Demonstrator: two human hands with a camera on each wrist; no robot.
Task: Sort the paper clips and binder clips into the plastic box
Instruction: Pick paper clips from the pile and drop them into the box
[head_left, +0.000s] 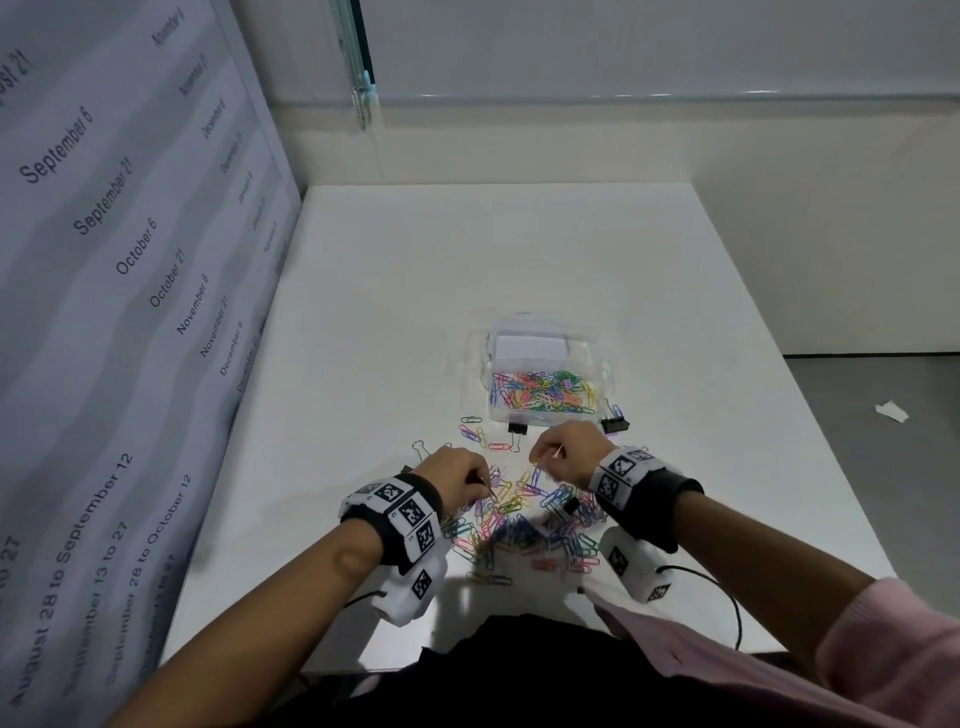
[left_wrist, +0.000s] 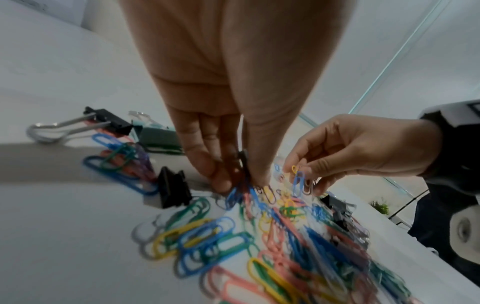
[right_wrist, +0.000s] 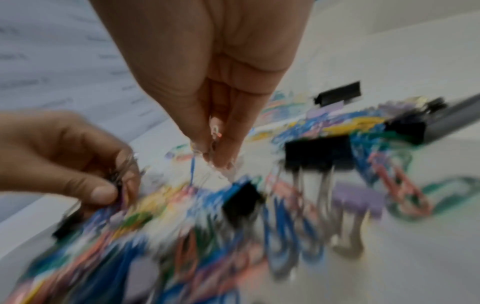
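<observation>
A heap of coloured paper clips (head_left: 524, 525) with a few black binder clips (left_wrist: 174, 189) lies on the white table in front of me. My left hand (head_left: 485, 486) reaches into the heap's left side and pinches a small black binder clip (left_wrist: 243, 159) between thumb and fingers. My right hand (head_left: 540, 460) hovers just above the heap's far side and pinches a few paper clips (left_wrist: 300, 183), one blue and one yellow. The clear plastic box (head_left: 597, 358) stands beyond the hands; its near compartment holds many paper clips, while its far one looks white and bare.
Two black binder clips (head_left: 517, 428) (head_left: 614, 425) lie by the box's near edge, with loose paper clips (head_left: 480, 436) to their left. A printed calendar panel (head_left: 130, 291) walls the left side. The table edge drops off at right.
</observation>
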